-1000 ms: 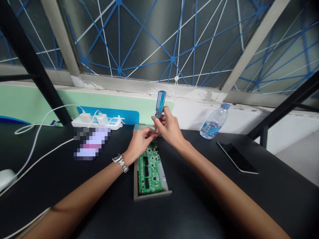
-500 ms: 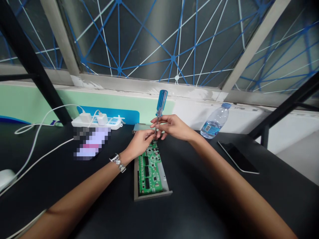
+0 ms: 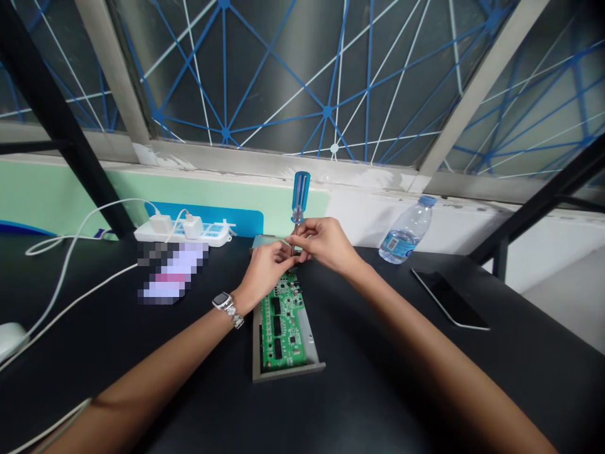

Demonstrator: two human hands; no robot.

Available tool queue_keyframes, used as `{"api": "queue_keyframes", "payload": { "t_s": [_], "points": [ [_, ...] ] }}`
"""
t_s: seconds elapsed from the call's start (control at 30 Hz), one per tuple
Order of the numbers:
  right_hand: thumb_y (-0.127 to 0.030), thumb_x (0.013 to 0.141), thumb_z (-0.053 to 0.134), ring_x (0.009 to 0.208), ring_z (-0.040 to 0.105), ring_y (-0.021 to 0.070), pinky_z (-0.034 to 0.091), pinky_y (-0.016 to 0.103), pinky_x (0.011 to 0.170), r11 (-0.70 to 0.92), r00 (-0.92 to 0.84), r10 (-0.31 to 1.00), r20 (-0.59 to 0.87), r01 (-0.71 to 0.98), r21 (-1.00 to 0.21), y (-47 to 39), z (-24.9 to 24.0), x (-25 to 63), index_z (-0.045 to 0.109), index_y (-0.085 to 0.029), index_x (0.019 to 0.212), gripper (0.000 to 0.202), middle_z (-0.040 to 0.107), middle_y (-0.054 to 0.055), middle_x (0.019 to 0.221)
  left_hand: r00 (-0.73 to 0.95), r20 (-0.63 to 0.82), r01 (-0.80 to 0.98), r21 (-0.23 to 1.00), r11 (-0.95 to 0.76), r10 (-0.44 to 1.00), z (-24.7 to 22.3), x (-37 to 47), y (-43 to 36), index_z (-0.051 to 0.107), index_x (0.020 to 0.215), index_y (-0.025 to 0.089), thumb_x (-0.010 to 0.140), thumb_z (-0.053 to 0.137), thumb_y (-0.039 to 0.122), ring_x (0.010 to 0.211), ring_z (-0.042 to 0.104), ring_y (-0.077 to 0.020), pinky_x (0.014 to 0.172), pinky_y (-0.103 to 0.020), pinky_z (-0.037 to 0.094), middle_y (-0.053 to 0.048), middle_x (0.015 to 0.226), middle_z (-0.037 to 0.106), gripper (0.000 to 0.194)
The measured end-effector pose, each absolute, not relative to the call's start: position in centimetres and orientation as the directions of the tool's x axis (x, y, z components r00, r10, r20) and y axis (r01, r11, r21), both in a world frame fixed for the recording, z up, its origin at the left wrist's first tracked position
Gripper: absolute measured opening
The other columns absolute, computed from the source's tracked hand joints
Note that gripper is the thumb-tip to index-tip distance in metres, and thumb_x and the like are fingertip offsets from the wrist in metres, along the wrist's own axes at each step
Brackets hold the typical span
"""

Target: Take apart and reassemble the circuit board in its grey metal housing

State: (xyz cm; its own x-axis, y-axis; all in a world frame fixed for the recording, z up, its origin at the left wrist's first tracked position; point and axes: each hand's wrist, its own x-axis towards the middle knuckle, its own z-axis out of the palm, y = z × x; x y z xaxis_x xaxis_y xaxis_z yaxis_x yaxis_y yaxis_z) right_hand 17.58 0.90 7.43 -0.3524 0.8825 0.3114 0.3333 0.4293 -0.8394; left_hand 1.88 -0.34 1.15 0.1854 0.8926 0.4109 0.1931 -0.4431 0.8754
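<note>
A screwdriver point(image 3: 300, 192) with a clear blue handle stands nearly upright over the far end of a green circuit board point(image 3: 286, 328). The board sits in a grey metal casing point(image 3: 258, 359) on the dark table. My right hand point(image 3: 326, 243) is closed, its fingers pinching the metal shaft below the handle. My left hand point(image 3: 267, 268) is closed too, with thumb and fingers around the lower part of the shaft, just above the board. The screwdriver's tip is hidden behind my fingers.
Behind to the left lies a white power strip point(image 3: 212, 234) with plugs and cables, beside a blurred-out flat item point(image 3: 177, 271). A water bottle point(image 3: 404, 233) and a dark phone point(image 3: 449, 299) are on the right. At the left edge is a white mouse point(image 3: 12, 340).
The screwdriver's handle has tipped left and is more upright. My right hand's fingers have drawn in closer around the shaft, and my left hand has shifted slightly.
</note>
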Motion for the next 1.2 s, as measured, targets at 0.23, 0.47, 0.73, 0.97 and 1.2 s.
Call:
{"api": "queue_keyframes", "payload": {
  "t_s": [0.23,0.47,0.73,0.97,1.2],
  "points": [
    [-0.041,0.076,0.076,0.055,0.069,0.0172,0.054,0.026,0.049,0.395,-0.350,0.892,0.286,0.297,-0.869,1.0,7.3,17.7,0.057,-0.018,0.076,0.030,0.066,0.001,0.065,0.290,0.358,0.059,0.919,-0.390,0.887,0.3,1.5,0.4,0.072,0.089,0.013,0.086,0.064,0.025,0.090,0.072,-0.0223,0.085,-0.035,0.055,-0.009,0.091,0.077,0.015],
    [-0.027,0.082,0.068,0.065,0.071,0.0143,0.059,0.027,0.058,0.266,-0.529,0.839,0.124,0.201,-0.943,0.8,8.9,18.7,0.064,-0.013,0.110,0.032,0.071,0.012,0.107,0.409,0.377,0.140,0.874,-0.465,0.831,0.4,1.1,0.7,0.071,0.094,0.013,0.094,0.053,0.026,0.094,0.069,-0.0223,0.087,-0.037,0.053,-0.009,0.096,0.074,0.021],
    [-0.033,0.081,0.070,0.055,0.069,0.0145,0.054,0.025,0.053,0.343,-0.490,0.850,0.193,0.237,-0.909,0.8,8.7,18.4,0.067,-0.013,0.090,0.022,0.071,0.004,0.075,0.378,0.421,0.082,0.872,-0.482,0.825,0.9,1.4,0.1,0.064,0.102,0.014,0.090,0.060,0.027,0.097,0.069,-0.0208,0.091,-0.037,0.052,-0.009,0.102,0.072,0.018],
    [-0.040,0.075,0.076,0.049,0.065,0.0148,0.050,0.026,0.048,0.427,-0.382,0.871,0.309,0.276,-0.861,1.3,7.9,18.3,0.060,-0.017,0.075,0.028,0.065,0.000,0.067,0.184,0.476,0.267,0.818,-0.510,0.860,1.5,1.6,-0.7,0.060,0.081,0.016,0.082,0.072,0.033,0.068,0.065,-0.0159,0.063,-0.026,0.050,-0.001,0.072,0.067,0.020],
    [-0.041,0.076,0.076,0.049,0.065,0.0148,0.047,0.024,0.045,0.464,-0.297,0.879,0.374,0.349,-0.814,1.3,7.1,17.7,0.053,-0.019,0.074,0.032,0.061,-0.002,0.066,0.203,0.460,0.188,0.848,-0.496,0.864,1.4,1.7,-0.7,0.066,0.082,0.015,0.084,0.068,0.023,0.075,0.070,-0.0180,0.070,-0.028,0.053,-0.004,0.079,0.073,0.009]
  ]
}}
